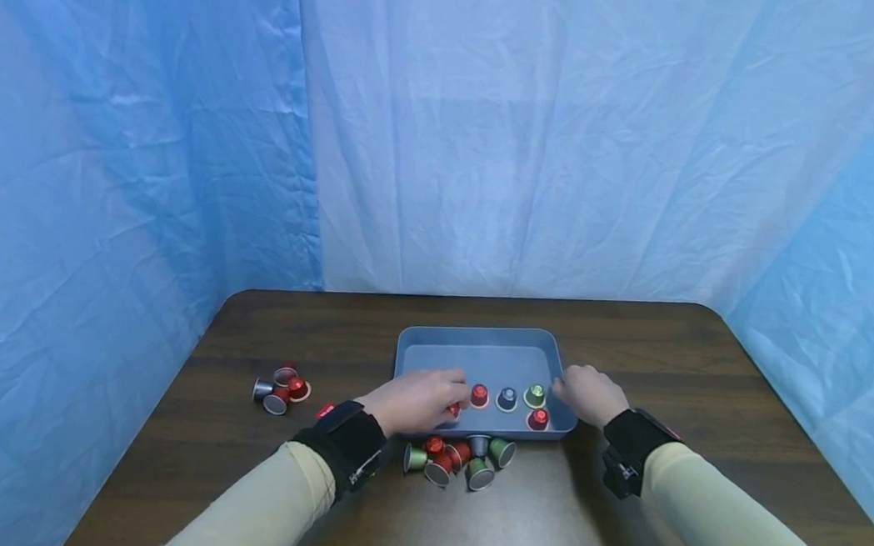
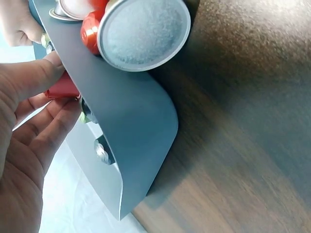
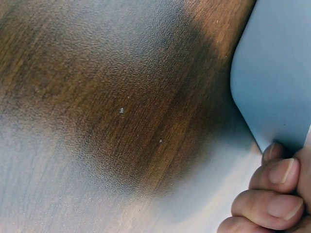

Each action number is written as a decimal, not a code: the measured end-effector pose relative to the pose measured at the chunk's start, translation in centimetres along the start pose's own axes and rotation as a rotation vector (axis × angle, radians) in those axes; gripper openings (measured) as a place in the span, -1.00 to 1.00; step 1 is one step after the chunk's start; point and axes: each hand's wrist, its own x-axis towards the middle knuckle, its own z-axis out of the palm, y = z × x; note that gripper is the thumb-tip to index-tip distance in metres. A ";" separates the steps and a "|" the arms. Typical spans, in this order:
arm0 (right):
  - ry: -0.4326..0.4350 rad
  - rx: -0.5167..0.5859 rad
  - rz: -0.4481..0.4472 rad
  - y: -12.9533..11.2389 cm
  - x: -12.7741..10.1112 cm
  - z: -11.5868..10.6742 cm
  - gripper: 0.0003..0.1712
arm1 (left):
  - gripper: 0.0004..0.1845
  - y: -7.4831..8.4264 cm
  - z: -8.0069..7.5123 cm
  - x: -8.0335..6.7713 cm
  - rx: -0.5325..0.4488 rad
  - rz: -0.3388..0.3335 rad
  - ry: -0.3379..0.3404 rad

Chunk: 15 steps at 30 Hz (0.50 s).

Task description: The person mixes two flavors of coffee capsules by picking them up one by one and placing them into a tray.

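Presently on the dark wooden counter [image 1: 702, 356]: one shallow grey-blue plastic tray [image 1: 477, 355]. Left hand [image 1: 418, 399], over the tray's near-left part, pinches a small red coffee capsule [image 2: 62, 90] between thumb and fingers. Right hand [image 1: 587, 393], fingers curled, rests against the tray's right rim. Inside the tray stand red, blue and green capsules; loose capsules cluster just before its near wall and further left.
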 end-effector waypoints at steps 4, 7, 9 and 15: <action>0.000 0.003 -0.001 -0.1 0.0 0.0 -0.69 | -0.75 0.0 0.3 0.1 0.017 0.007 -0.004; 0.004 0.005 -0.003 -0.1 -0.1 0.0 -0.69 | -0.75 0.1 0.4 0.2 0.036 0.020 -0.006; 0.005 0.007 -0.003 -0.1 -0.1 0.1 -0.69 | -0.76 0.2 0.5 0.3 0.050 0.030 -0.012; 0.003 0.009 0.000 -0.1 0.0 0.1 -0.69 | -0.75 0.4 0.8 0.2 0.072 0.019 -0.048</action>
